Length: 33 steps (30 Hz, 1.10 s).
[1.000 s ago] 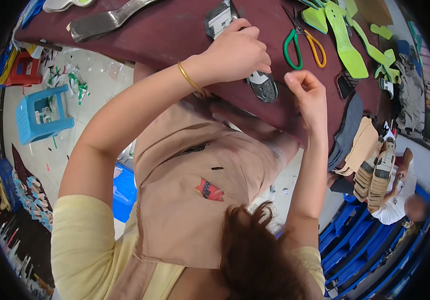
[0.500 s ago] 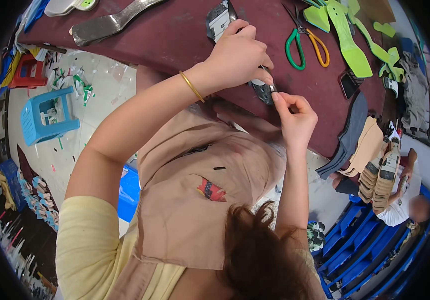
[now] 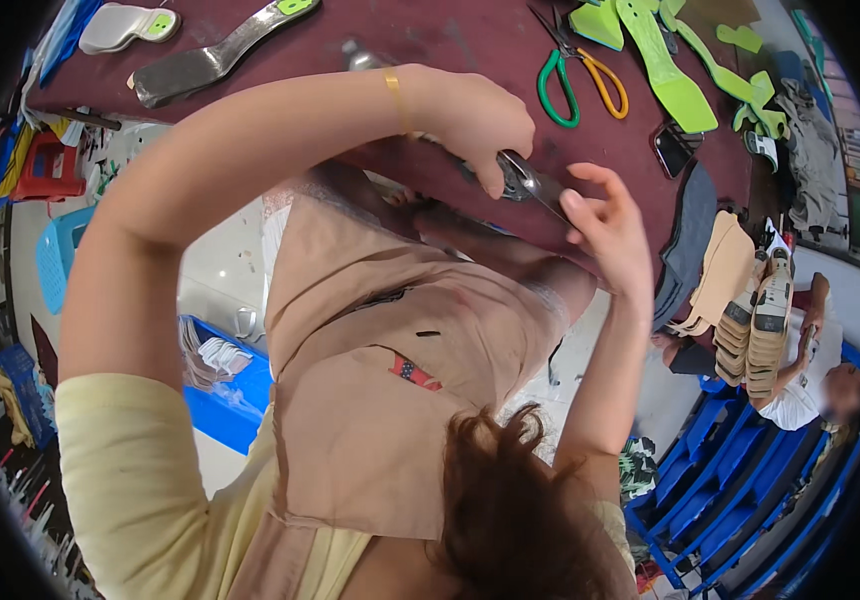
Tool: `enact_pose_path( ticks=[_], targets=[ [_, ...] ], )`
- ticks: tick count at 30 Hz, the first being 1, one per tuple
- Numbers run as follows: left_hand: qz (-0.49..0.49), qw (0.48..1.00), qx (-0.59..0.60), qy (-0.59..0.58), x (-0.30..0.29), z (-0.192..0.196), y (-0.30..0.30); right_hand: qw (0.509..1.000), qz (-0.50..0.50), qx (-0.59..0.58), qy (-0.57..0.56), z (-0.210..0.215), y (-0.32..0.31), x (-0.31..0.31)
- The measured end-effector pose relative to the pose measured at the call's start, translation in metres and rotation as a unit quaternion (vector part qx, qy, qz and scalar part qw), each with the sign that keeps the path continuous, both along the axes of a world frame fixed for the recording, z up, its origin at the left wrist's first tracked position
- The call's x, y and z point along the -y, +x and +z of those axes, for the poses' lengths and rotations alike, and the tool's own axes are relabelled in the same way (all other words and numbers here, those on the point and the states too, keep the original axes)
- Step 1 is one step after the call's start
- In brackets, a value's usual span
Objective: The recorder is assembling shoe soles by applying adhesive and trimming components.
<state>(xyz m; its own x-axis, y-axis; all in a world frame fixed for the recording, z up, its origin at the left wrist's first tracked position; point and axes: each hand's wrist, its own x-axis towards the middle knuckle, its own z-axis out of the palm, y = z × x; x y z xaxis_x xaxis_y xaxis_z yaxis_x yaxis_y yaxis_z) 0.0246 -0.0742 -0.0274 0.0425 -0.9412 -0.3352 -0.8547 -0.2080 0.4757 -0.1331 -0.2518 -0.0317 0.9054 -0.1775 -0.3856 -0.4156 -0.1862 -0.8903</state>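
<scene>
My left hand (image 3: pixel 480 122) is closed around a dark, shiny, narrow piece (image 3: pixel 532 182) at the table's near edge. The piece looks like a wrapped insole or shoe sole part, but the hand and forearm hide its middle. A blurred shiny end (image 3: pixel 358 57) shows beyond my left wrist and may belong to it. Beside the near tip, my right hand (image 3: pixel 605 225) has its fingers spread, with the thumb close to the tip; whether it touches is unclear. Scissors (image 3: pixel 575 65) with one green and one orange handle lie past my hands.
On the dark red table (image 3: pixel 470 30) lie a black insole shape (image 3: pixel 190 75), a white one (image 3: pixel 125 27), bright green sole pieces (image 3: pixel 680 85) and a phone (image 3: pixel 672 150). Stacked grey pieces (image 3: pixel 688 235) and tan insoles (image 3: pixel 720 270) line the right edge. A person (image 3: pixel 810 380) sits at right.
My right hand has gone from a pinch at the piece's edge to spread fingers, slightly right. My left elbow has swung up and left, and the held piece has turned.
</scene>
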Motion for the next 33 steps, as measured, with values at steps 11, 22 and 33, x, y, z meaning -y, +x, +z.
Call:
enact_pose_path(
  ticks=[11,22,33],
  targets=[
    [0.278,0.908,-0.176,-0.261,-0.089,0.011,-0.041,0.947,-0.053,0.173,0.264,-0.032,-0.011,-0.016],
    [0.503,0.664,-0.403,-0.379,-0.071,-0.02,-0.082,0.938,-0.096,0.203,0.264,-0.038,-0.008,-0.084],
    [0.48,0.667,-0.469,-0.322,-0.067,-0.035,-0.082,0.977,-0.062,0.083,0.187,-0.018,-0.003,-0.084]
  ],
)
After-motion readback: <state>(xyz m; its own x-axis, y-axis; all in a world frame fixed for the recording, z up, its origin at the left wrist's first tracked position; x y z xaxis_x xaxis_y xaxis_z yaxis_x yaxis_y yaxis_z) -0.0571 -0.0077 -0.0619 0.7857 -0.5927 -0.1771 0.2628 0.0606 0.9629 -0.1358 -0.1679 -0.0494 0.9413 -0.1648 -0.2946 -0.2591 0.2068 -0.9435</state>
